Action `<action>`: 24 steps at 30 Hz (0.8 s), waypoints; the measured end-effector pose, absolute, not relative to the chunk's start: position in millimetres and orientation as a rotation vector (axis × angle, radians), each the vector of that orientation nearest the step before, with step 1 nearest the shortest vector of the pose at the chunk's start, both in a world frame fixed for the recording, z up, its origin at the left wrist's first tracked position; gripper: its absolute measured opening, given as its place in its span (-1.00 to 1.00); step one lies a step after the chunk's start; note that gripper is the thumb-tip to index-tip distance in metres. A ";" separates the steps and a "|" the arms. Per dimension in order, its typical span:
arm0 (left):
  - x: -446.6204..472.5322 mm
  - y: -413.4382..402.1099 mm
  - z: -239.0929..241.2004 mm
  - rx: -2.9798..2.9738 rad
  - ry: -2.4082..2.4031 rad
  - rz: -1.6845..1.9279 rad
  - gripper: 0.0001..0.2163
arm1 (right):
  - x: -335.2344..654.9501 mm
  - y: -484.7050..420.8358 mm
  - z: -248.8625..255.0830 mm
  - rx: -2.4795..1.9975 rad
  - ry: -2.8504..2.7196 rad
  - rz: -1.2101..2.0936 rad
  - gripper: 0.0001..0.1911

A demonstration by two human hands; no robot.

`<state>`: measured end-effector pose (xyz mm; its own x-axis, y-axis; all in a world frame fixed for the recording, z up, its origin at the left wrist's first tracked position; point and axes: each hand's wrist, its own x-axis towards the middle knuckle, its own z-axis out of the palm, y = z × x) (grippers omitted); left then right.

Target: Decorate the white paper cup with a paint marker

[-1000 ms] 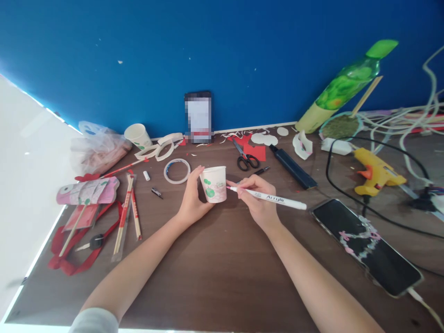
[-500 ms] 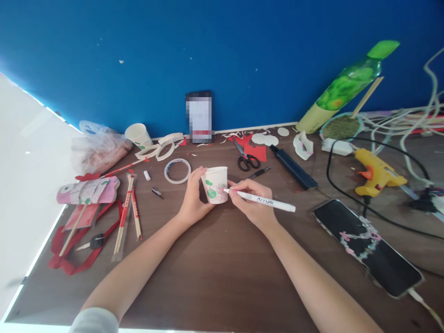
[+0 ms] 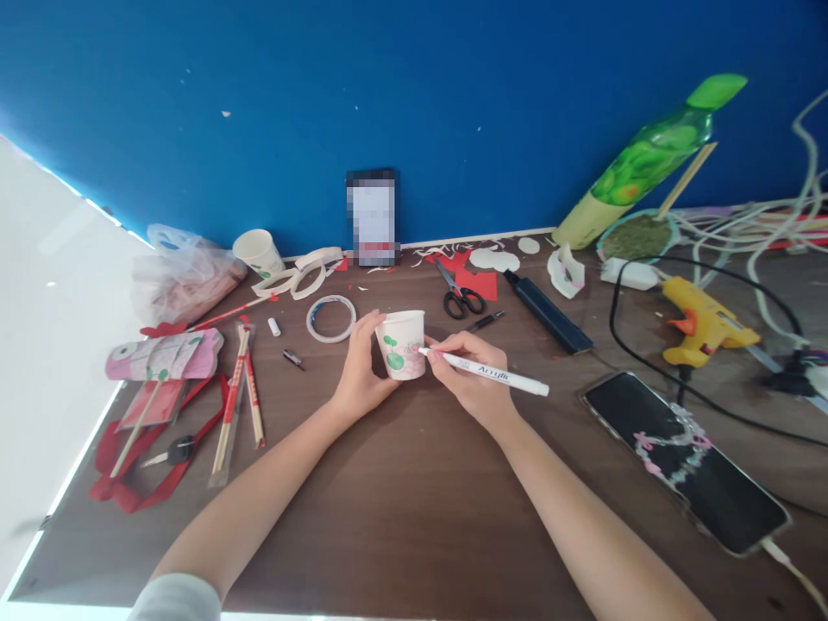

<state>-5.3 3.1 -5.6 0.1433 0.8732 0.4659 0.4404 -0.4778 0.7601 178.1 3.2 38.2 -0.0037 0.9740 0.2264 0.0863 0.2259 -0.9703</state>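
A white paper cup (image 3: 402,341) with green leaf print and some pink marks stands upright in front of me. My left hand (image 3: 366,362) is wrapped around its left side, steadying it. A white acrylic marker (image 3: 492,372) is gripped in my right hand (image 3: 475,371), with its tip touching or very near the cup's right front. Just behind my hands are a roll of tape (image 3: 331,319), a black pen (image 3: 485,321) and black-handled scissors (image 3: 462,297). A small white cap (image 3: 274,327) and a black pen cap (image 3: 293,359) lie to the left.
On the right are a yellow glue gun (image 3: 705,323) with its black cable, a phone (image 3: 686,461), a dark blue case (image 3: 548,312) and a leaning green bottle (image 3: 647,164). Leftward lie chopsticks (image 3: 231,405), a red ribbon (image 3: 155,496) and a second cup (image 3: 259,252). Another phone (image 3: 373,220) leans against the blue wall.
The marker in my right hand has shifted very slightly, its tip moving a little over the cup's printed lettering. My left hand and the cup stay in place.
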 end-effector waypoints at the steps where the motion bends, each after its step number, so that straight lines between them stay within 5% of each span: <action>1: -5.2 3.2 -5.5 1.979 1.254 1.293 -0.25 | 178.0 3.4 38.4 -1.100 -1.359 0.994 -0.87; 24: -6.2 3.1 -3.5 1.973 1.259 1.291 -0.24 | 177.3 6.2 40.4 -1.030 -1.299 1.086 -0.78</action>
<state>-6.2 3.1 -3.5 0.1391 0.8761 0.4616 0.4394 -0.4723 0.7641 177.3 6.2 40.4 -0.0217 0.9790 0.2027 -0.0255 0.2021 -0.9790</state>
